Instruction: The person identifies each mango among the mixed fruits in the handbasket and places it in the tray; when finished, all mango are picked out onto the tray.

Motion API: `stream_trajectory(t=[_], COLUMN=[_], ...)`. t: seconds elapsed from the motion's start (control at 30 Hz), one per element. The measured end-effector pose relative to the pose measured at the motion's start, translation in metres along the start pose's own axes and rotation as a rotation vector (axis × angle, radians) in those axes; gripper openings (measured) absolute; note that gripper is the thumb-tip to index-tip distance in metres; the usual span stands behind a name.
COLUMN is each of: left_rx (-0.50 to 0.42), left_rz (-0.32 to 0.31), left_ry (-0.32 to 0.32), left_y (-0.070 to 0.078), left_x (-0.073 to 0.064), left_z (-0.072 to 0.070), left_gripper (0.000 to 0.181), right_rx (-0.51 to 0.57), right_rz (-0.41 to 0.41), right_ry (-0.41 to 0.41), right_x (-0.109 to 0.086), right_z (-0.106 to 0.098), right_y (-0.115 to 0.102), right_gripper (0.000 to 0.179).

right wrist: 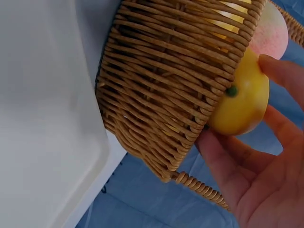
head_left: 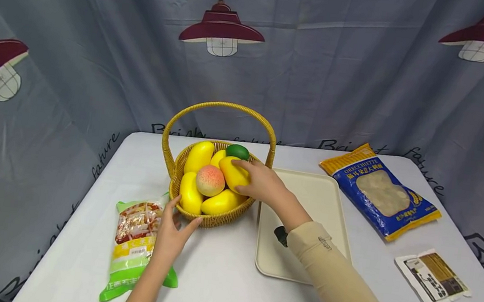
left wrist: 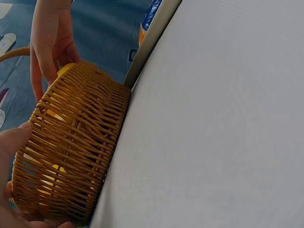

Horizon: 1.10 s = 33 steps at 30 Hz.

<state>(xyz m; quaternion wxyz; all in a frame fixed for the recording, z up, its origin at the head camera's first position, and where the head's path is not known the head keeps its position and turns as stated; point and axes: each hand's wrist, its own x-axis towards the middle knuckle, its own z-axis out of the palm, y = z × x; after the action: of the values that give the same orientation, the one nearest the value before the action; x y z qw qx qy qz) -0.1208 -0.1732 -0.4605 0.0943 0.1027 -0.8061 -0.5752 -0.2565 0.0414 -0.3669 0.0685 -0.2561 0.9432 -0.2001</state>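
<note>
A woven wicker basket [head_left: 215,221] with a tall arched handle stands on the table, filled with several yellow mangoes, a peach [head_left: 210,181] and a green fruit [head_left: 238,151]. At its front left, my left hand [head_left: 172,233] holds the side, thumb and fingers spread around the weave; the left wrist view shows the thumb against the rim. My right hand [head_left: 265,184] reaches over the right rim and grips a yellow mango [right wrist: 244,95] between thumb and fingers. That mango lies among the other fruit, its lower part hidden by the basket wall in the right wrist view.
A beige tray [head_left: 283,257] lies right of the basket, under my right forearm. Farther right are a blue-and-yellow orecchiette bag [head_left: 382,193] and a small white-and-brown packet [head_left: 432,279]. A green food bag [head_left: 134,253] lies by my left forearm. A grey curtain [head_left: 278,75] hangs behind.
</note>
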Motion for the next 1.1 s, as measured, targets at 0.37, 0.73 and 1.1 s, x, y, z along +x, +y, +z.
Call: stream_trajectory(t=[0.37,0.73,1.1], left_rx=[-0.003,0.025,0.024], left_rz=[-0.011,-0.011,-0.004], left_ry=[-0.004,-0.019,-0.037], left_y=[0.0,0.001,-0.001], left_x=[-0.002,-0.001,0.001], left_z=[0.003,0.001,0.002], left_gripper=[0.084,0.083,0.083], right_rx=[0.066,0.228,0.347], right_rz=[0.036,0.073,0.095], right_ry=[0.09,0.264,0.447], right_x=[-0.008,-0.062,-0.114], right_z=[0.004,-0.016,-0.023], right_y=[0.003,0.005,0.028], right_gripper=[0.064,0.066,0.071])
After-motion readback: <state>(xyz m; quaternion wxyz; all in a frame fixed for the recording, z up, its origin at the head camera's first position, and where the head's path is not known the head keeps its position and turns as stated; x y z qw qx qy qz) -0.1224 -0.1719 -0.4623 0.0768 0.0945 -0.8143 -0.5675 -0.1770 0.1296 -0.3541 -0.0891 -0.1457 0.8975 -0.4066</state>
